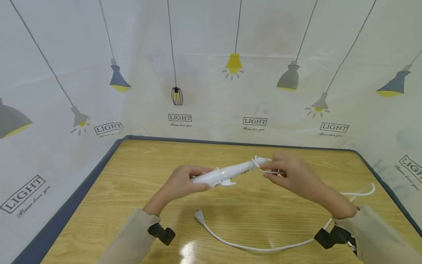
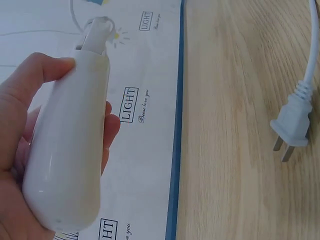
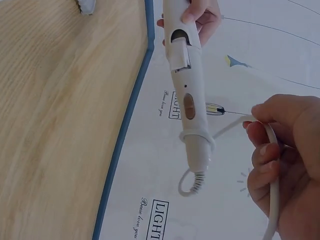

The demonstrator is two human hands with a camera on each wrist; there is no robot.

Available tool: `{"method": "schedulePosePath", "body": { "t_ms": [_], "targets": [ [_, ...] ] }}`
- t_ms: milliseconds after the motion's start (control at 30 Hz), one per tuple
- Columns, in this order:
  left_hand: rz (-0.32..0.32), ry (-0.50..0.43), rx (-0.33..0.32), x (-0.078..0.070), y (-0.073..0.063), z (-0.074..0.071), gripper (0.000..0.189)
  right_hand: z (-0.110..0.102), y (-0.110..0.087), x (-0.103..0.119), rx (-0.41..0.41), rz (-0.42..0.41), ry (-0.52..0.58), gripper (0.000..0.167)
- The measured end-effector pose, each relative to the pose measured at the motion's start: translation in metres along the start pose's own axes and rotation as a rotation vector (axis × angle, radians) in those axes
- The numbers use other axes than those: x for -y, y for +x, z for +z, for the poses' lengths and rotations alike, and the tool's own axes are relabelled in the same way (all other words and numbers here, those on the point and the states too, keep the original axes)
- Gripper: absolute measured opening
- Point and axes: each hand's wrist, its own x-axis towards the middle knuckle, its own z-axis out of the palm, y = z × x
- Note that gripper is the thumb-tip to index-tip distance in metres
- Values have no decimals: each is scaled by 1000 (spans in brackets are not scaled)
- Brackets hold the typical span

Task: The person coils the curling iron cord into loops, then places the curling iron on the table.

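Note:
A white curling iron (image 1: 235, 170) is held up over the table, its cord end towards the right. My left hand (image 1: 180, 180) grips it round the thick barrel, with the thumb along the side in the left wrist view. On the handle, the right wrist view shows a brown switch (image 3: 189, 106) and a small clamp lever (image 3: 180, 54). The white cord (image 3: 273, 200) is looped once round the handle's tail, close to the ribbed cord sleeve (image 3: 199, 181). My right hand (image 1: 295, 178) pinches this cord between thumb and fingers, a little away from the handle.
The two-pin plug (image 1: 199, 216) lies on the wooden table (image 1: 132, 205) near its front middle. From it, the cord's slack curves right beneath my right forearm. A wall sheet (image 1: 211, 80) printed with lamps stands behind the table's dark edging (image 1: 230, 142).

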Motion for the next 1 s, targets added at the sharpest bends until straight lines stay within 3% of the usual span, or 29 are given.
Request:
{"method": "schedulePosePath", "body": {
  "t_ms": [233,467,667,767,900,1000],
  "targets": [
    [3,-165,-53,-1,1,-3,41,13,-19,7,-97,-26,181,41],
    [87,-332,-48,-3,5,-4,43,30,-33,1,-75,151,549,46],
    [114,-380,-18,-10,1,-8,43,38,-36,-22,-116,91,781,47],
    [143,-409,20,-12,1,-8,42,39,-36,-29,-132,111,828,46],
    [207,-433,110,-14,0,-8,42,38,-35,-35,-149,202,842,43],
    [248,-445,179,-16,-2,-7,42,38,-34,-39,-125,281,784,33]
  ]
}}
